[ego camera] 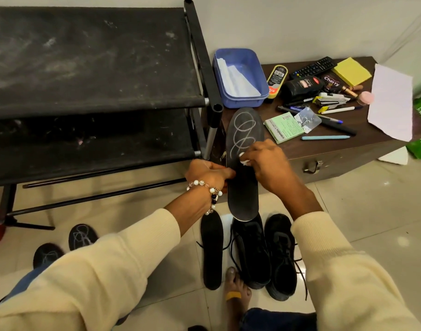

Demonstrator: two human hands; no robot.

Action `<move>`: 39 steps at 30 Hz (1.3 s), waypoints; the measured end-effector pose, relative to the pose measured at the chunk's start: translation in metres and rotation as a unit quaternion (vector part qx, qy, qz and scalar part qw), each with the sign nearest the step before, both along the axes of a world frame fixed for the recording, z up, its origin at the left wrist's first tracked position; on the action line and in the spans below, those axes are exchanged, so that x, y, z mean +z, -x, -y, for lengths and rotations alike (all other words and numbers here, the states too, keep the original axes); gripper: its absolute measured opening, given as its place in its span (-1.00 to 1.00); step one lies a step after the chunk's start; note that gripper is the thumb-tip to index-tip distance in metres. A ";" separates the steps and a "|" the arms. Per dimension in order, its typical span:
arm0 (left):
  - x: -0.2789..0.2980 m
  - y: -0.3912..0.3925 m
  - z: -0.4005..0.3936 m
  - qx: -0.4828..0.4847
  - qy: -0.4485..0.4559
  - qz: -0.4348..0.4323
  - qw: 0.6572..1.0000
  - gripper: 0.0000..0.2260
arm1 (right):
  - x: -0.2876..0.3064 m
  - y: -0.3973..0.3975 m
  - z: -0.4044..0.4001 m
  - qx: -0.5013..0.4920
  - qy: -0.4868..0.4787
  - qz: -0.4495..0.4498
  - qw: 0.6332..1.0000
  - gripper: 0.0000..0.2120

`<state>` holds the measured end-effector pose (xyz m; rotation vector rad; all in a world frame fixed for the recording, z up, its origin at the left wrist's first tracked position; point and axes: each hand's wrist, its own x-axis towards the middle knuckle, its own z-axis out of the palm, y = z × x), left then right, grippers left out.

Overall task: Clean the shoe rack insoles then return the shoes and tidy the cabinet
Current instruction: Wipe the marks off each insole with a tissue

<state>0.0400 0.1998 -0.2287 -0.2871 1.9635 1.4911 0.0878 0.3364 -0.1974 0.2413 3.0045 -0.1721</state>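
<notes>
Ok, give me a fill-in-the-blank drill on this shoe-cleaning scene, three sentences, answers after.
1. The left hand holds the scribbled insole while the right hand rubs it with a small ____ wad.
2. The blue tub stands on the ____ cabinet.
3. A second insole lies on the floor, ____ of the black shoes.

Answers: white; brown; left

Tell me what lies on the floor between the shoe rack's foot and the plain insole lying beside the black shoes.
In the head view, two scribbled insoles, partly hidden by the left sleeve, lie between the rack and the plain insole.
</notes>
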 end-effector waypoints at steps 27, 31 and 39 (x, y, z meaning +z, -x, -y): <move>0.008 0.003 -0.001 -0.002 -0.004 0.020 1.000 -0.84 | -0.004 0.009 0.009 0.088 0.058 -0.040 0.994 -0.70; 0.006 0.002 -0.001 -0.004 0.000 0.012 1.000 -0.86 | -0.011 0.023 0.009 0.046 0.019 -0.061 0.997 -0.71; 0.007 0.003 -0.001 -0.004 0.011 0.015 1.000 -0.84 | 0.005 0.023 0.003 0.115 0.013 0.018 0.993 -0.71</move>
